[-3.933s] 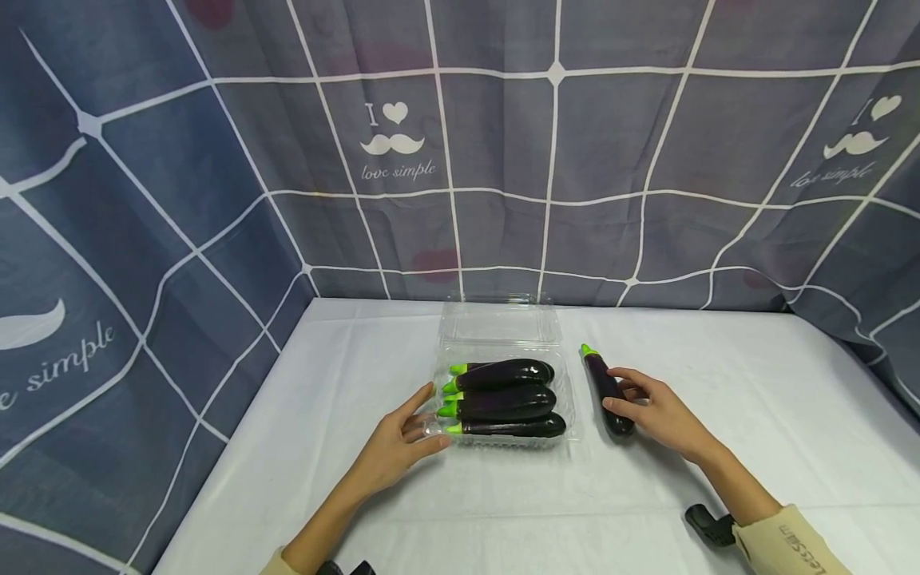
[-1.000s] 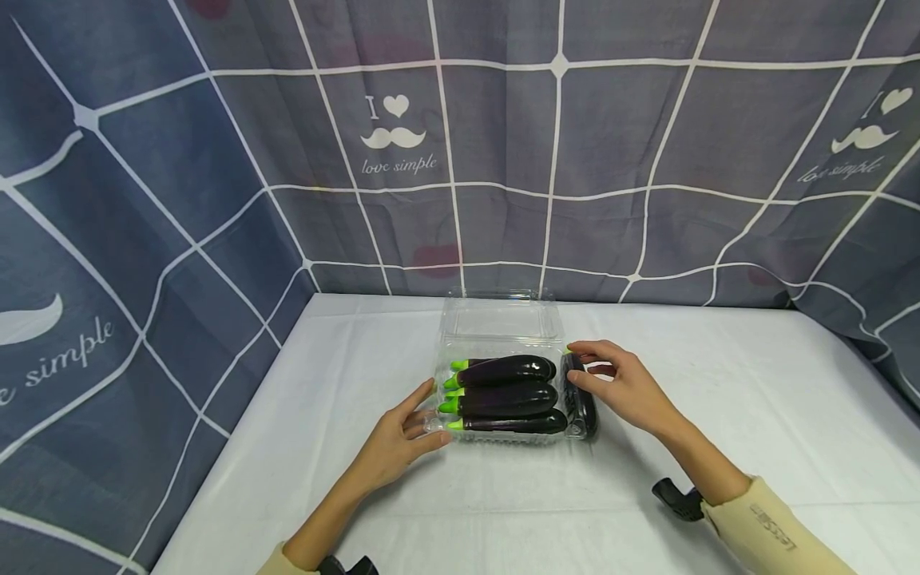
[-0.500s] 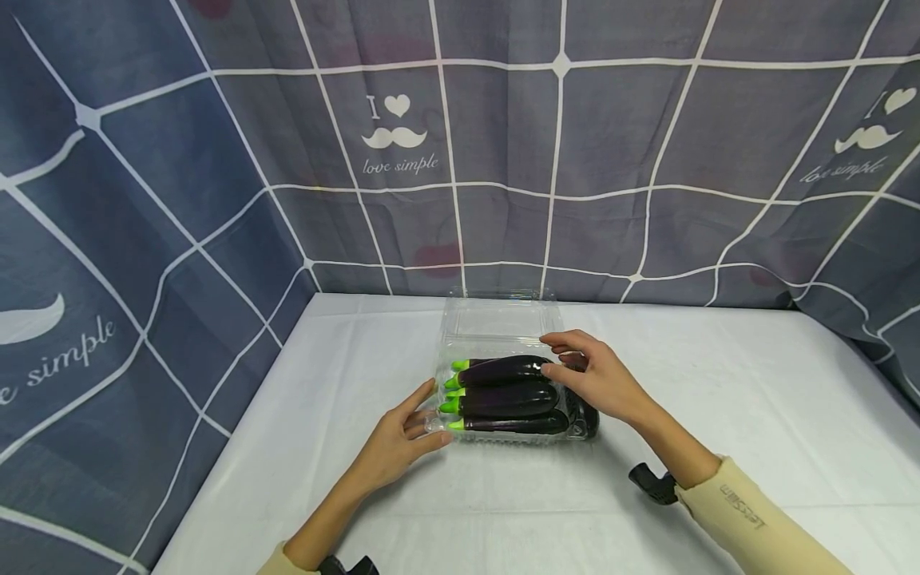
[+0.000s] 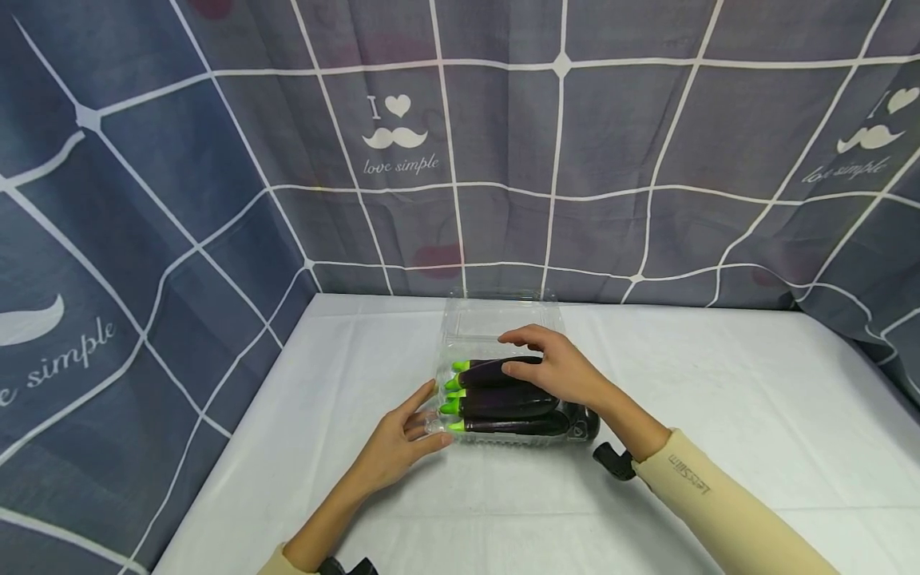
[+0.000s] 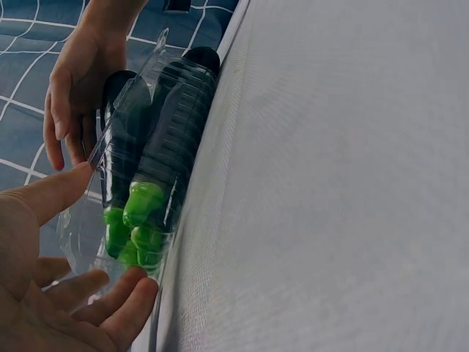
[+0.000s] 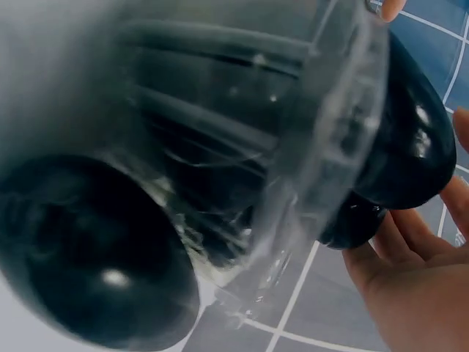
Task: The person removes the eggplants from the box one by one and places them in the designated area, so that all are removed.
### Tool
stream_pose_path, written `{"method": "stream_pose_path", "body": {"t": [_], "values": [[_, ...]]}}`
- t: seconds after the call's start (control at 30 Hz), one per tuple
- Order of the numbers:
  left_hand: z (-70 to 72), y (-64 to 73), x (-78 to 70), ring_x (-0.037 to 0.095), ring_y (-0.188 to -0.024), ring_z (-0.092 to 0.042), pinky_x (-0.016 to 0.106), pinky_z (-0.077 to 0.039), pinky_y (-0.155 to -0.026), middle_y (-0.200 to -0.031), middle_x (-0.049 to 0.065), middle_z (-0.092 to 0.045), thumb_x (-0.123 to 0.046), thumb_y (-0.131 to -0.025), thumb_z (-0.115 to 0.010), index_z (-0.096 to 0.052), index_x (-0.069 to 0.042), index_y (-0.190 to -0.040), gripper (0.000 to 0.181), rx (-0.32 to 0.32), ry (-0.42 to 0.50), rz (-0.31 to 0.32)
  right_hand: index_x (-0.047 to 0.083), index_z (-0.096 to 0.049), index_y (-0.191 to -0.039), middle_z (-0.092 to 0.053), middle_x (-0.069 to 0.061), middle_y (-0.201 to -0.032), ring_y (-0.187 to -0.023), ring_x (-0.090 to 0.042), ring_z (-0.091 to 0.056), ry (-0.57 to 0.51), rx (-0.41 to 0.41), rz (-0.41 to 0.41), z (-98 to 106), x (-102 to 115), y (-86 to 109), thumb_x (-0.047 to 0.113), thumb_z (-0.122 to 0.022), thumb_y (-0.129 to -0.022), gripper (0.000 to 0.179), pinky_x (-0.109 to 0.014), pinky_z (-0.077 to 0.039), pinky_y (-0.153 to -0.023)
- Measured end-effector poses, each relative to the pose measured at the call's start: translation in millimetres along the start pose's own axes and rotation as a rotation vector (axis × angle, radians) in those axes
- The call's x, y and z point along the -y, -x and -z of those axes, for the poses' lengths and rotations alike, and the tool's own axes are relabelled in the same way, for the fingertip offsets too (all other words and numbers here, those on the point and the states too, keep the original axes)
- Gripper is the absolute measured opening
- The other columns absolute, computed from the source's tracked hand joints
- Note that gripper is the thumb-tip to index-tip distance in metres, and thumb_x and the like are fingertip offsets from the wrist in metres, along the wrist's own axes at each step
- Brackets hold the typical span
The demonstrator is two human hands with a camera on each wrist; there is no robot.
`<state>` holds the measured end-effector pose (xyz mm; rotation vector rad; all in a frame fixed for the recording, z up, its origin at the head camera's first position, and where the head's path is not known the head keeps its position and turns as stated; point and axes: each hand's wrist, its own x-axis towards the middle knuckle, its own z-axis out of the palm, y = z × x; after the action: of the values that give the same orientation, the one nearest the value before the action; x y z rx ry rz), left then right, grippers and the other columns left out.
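A clear plastic clamshell container point(image 4: 503, 321) lies with its lid folded back. Several dark eggplants point(image 4: 503, 403) with green stems sit inside. My left hand point(image 4: 395, 443) holds the container's left end, thumb near the front corner and fingers toward the back; the left wrist view shows these fingers point(image 5: 121, 304) against the stem end. Above the rear eggplant hovers my right hand point(image 4: 561, 367), its thumb over that eggplant and fingers extended beyond it. A separate eggplant point(image 4: 592, 422) lies outside, against the container's right wall, partly hidden by the right hand and wrist.
A white cloth-covered table point(image 4: 719, 383) surrounds the container. Grey-blue grid-patterned curtains point(image 4: 496, 160) hang behind it and at both sides. Black wrist cameras point(image 4: 614, 461) are worn below each hand.
The right hand brought the separate eggplant left to the container's right wall and let go. It then moved left over the eggplants inside. The left hand stays at the container's left end.
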<state>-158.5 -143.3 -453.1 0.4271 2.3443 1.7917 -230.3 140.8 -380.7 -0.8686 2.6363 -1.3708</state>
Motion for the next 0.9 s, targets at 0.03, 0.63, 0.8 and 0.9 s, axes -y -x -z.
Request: {"method": "stream_pose_path", "body": {"t": [0.03,0.63,0.8,0.9], "values": [[-0.2,-0.3,-0.1,0.037,-0.134,-0.044,0.034,-0.045,-0.104,-0.159,0.013,-0.027,-0.021,-0.087,-0.079,-0.026,-0.006,-0.156,0.088,0.002,0.004,-0.001,0.012,-0.063,-0.131,-0.060,-0.004,-0.129,-0.120,-0.027,-0.054,0.007,0.011,-0.002,0,0,-1.4,0.022,-0.072,-0.091,0.042,-0.049,-0.045,-0.102],[0.7,1.4,-0.6,0.037,-0.133,-0.044,0.035,-0.045,-0.104,-0.159,0.012,-0.027,-0.020,-0.087,-0.079,-0.026,-0.006,-0.156,0.088,0.003,0.022,0.000,0.007,-0.059,-0.137,-0.059,-0.008,-0.134,-0.121,-0.028,-0.055,0.069,0.174,0.008,-3,-12,-10.8,0.022,-0.069,-0.094,0.046,-0.048,-0.047,-0.100],[0.3,-0.3,-0.6,0.037,-0.134,-0.043,0.034,-0.045,-0.104,-0.159,0.012,-0.027,-0.019,-0.087,-0.079,-0.026,-0.005,-0.156,0.089,0.008,0.025,0.005,0.005,-0.058,-0.138,-0.059,-0.012,-0.134,-0.125,-0.030,-0.053,0.103,0.177,0.004,-5,-15,-10.2,0.017,-0.067,-0.095,0.045,-0.051,-0.045,-0.102],[0.2,-0.1,-0.8,0.037,-0.134,-0.044,0.033,-0.045,-0.103,-0.159,0.011,-0.027,-0.020,-0.086,-0.079,-0.026,-0.005,-0.156,0.089,0.000,0.014,0.013,0.003,-0.058,-0.137,-0.059,-0.014,-0.134,-0.125,-0.031,-0.053,0.108,0.174,0.020,-5,-15,-9.8,0.011,-0.064,-0.096,0.042,-0.052,-0.045,-0.101]]}}
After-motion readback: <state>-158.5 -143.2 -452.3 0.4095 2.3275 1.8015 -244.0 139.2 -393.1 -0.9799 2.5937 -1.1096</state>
